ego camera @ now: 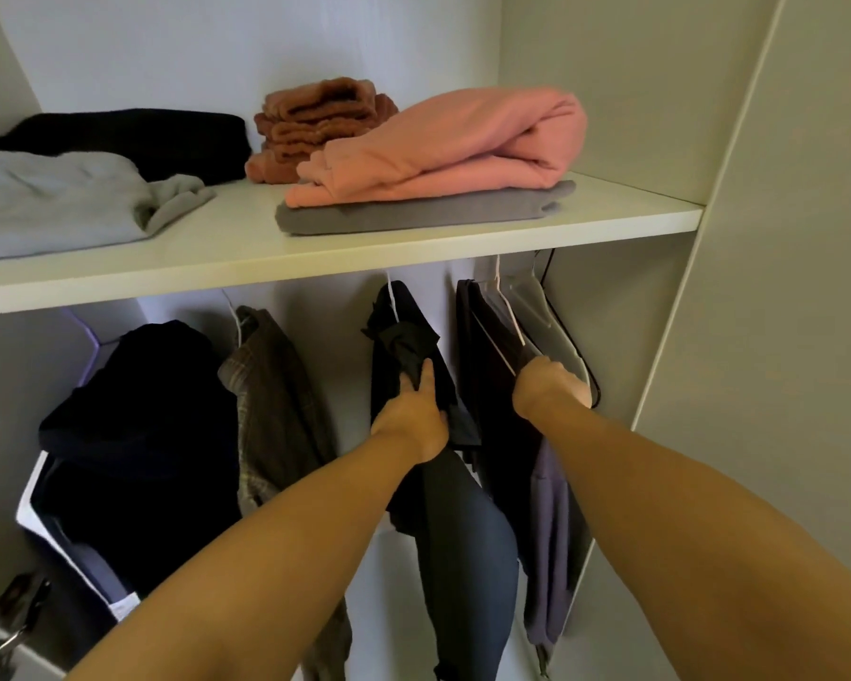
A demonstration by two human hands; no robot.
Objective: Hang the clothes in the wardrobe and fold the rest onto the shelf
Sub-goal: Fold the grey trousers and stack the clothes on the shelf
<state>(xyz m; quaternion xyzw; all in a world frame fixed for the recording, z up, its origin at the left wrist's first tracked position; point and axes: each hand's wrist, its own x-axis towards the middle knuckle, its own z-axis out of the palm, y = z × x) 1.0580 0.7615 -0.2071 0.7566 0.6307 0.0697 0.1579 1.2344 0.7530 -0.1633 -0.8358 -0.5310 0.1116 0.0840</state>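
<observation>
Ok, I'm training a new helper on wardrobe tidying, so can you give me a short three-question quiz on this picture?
1. True or false: the pink sweater lies on top of a folded grey garment.
2. What does the left hand grip? A) the brown checked jacket B) a black hanging garment C) the shelf edge
3. Fill in: the right hand holds the clothes hanging nearest the wardrobe's ___ wall.
Key: 1 true; 2 B; 3 right.
</observation>
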